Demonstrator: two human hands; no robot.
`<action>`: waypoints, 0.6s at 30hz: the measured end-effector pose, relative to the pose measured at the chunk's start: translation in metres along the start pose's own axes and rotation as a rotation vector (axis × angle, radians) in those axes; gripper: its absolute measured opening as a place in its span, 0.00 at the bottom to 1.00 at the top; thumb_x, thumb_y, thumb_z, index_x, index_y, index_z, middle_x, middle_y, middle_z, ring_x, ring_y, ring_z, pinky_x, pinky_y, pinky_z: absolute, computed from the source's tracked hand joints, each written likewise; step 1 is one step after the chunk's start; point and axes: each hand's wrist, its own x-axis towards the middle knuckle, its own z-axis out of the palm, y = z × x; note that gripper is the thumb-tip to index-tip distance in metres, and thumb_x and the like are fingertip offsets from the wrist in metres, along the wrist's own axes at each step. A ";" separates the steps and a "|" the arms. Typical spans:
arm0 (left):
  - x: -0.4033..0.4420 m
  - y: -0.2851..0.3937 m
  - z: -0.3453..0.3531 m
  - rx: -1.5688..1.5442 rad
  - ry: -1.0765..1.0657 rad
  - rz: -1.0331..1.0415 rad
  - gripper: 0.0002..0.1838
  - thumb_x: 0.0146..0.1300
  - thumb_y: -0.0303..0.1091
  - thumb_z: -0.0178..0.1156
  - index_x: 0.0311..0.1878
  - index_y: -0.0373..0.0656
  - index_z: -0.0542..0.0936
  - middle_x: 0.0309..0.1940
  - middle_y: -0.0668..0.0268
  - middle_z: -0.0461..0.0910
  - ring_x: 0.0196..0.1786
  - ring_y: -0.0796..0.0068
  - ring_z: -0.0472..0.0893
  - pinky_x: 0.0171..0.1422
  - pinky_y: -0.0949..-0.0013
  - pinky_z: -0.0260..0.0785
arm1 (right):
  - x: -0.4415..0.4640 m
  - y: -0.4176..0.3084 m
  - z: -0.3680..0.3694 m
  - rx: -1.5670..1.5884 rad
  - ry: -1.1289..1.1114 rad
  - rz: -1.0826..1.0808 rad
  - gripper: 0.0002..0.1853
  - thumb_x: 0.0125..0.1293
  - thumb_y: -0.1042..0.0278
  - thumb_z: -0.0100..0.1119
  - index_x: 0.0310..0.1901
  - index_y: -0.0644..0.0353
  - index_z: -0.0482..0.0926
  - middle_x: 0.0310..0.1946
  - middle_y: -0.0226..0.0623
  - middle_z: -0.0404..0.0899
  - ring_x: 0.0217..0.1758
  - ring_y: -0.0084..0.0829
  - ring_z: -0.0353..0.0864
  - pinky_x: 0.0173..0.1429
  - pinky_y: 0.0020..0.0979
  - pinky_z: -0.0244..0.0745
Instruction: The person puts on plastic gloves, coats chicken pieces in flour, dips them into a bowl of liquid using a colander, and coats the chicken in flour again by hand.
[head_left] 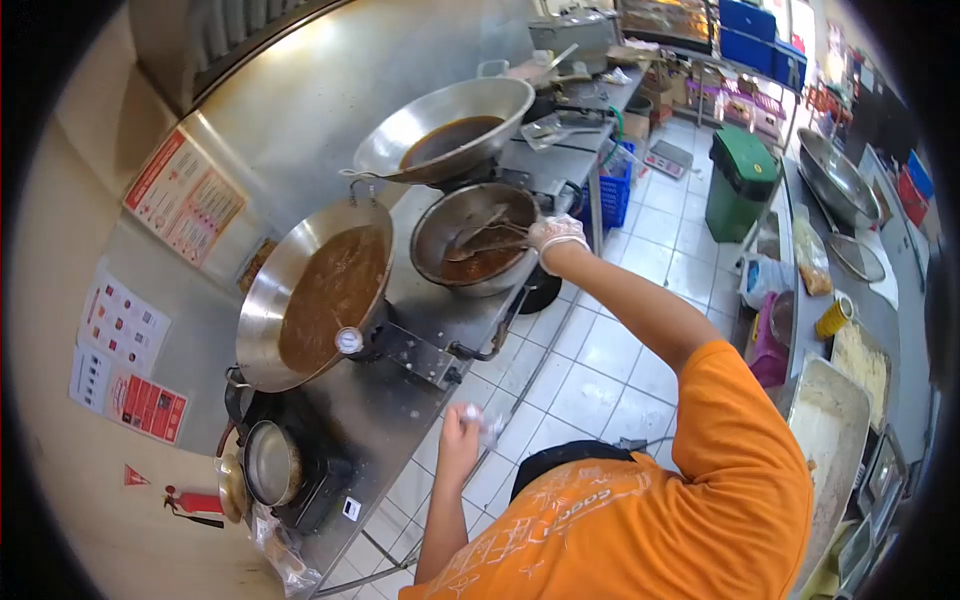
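Note:
My right hand [558, 236], in a clear glove, is closed at the rim of a dark metal bowl [425, 225]. It grips the handle end of a metal utensil [470, 250], whose exact kind I cannot make out. The utensil's other end reaches into brown sauce [478, 268] at the bottom of the bowl. In front of my body, my left hand [459, 436] is closed around a crumpled clear plastic piece [491, 428], perhaps a glove. That hand is bare and apart from the counter.
Two wide woks of brown liquid, one near [262, 325] and one farther [375, 148], flank the bowl. A dial thermometer [349, 341] sits at the near wok's rim. A small pan [272, 462] is on a burner. Behind are a green bin [742, 185] and a tray [825, 400].

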 end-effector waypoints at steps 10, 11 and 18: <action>0.058 0.176 0.188 -0.740 -0.358 0.093 0.15 0.67 0.24 0.56 0.56 0.35 0.75 0.48 0.64 0.78 0.50 0.78 0.77 0.55 0.73 0.68 | -0.205 0.117 -0.023 1.483 -0.010 -0.441 0.21 0.59 0.55 0.68 0.48 0.61 0.81 0.39 0.36 0.83 0.43 0.34 0.82 0.50 0.33 0.76; 0.066 0.181 0.206 -0.672 -0.403 0.107 0.14 0.66 0.23 0.56 0.55 0.35 0.74 0.47 0.64 0.79 0.49 0.78 0.77 0.55 0.73 0.68 | -0.219 0.138 -0.020 1.553 -0.083 -0.284 0.18 0.59 0.59 0.68 0.46 0.61 0.81 0.36 0.35 0.83 0.39 0.31 0.82 0.46 0.30 0.75; 0.103 0.242 0.324 -0.443 -0.733 0.275 0.08 0.63 0.26 0.63 0.36 0.44 0.71 0.31 0.73 0.74 0.34 0.85 0.73 0.41 0.78 0.65 | -0.322 0.252 -0.044 1.579 0.344 0.590 0.06 0.68 0.67 0.57 0.36 0.59 0.78 0.24 0.29 0.78 0.26 0.21 0.77 0.31 0.24 0.71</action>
